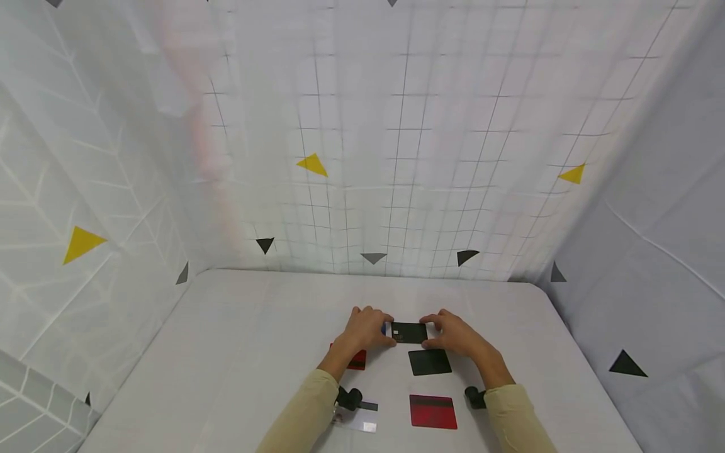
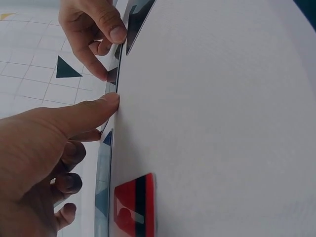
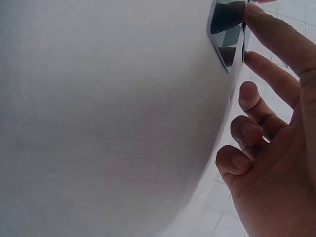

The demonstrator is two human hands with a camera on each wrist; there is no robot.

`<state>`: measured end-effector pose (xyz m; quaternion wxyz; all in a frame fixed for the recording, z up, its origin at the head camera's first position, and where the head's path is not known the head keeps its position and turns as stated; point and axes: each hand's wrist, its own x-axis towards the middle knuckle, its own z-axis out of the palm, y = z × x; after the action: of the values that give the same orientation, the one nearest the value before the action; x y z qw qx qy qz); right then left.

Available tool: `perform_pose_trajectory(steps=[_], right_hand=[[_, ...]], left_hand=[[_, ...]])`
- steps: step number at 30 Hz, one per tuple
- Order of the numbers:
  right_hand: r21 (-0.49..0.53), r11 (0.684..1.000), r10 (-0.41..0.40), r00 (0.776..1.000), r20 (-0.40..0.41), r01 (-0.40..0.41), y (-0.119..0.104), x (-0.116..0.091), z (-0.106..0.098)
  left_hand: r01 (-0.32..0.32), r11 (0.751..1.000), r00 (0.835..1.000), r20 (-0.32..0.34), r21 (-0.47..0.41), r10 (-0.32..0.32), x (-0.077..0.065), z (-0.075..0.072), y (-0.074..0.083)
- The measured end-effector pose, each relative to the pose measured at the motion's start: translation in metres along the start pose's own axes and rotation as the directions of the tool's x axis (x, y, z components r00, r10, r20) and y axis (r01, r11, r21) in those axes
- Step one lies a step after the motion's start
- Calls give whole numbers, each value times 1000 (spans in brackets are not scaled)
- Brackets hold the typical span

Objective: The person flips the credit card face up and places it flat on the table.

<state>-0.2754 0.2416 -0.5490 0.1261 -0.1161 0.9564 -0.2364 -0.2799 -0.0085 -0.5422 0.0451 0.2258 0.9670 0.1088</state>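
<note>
In the head view a black bank card (image 1: 410, 333) with a chip lies level between both hands at the far part of the table. My left hand (image 1: 365, 329) holds its left end, thumb at the near corner and forefinger at the far one. The right hand (image 1: 451, 333) grips the opposite end likewise, its other fingers loosely curled in the right wrist view. Just nearer lies a second black card (image 1: 430, 362). A red card with a black stripe (image 2: 133, 202) sits near the left hand, partly covered by it in the head view. A blue card (image 1: 384, 328) is mostly hidden behind that hand.
Closer to me on the white table (image 1: 226, 377) lie another red card (image 1: 433, 412) and a pale card with a dark stripe (image 1: 368, 423), partly behind the left sleeve. Black wrist cameras (image 1: 349, 398) stick out from both sleeves. White grid-lined curtains (image 1: 362, 126) surround the table.
</note>
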Motion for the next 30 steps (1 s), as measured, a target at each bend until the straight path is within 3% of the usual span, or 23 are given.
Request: perform_pose_trajectory(steps=[21, 30], right_hand=[[16, 1000, 12, 1000, 8, -12, -3, -3, 0], [-2, 1000, -5, 1000, -28, 5, -4, -10, -2]], left_hand=[[12, 1000, 1000, -1, -10, -12, -1, 2, 0], [-31, 999, 998, -45, 8, 32, -6, -3, 2]])
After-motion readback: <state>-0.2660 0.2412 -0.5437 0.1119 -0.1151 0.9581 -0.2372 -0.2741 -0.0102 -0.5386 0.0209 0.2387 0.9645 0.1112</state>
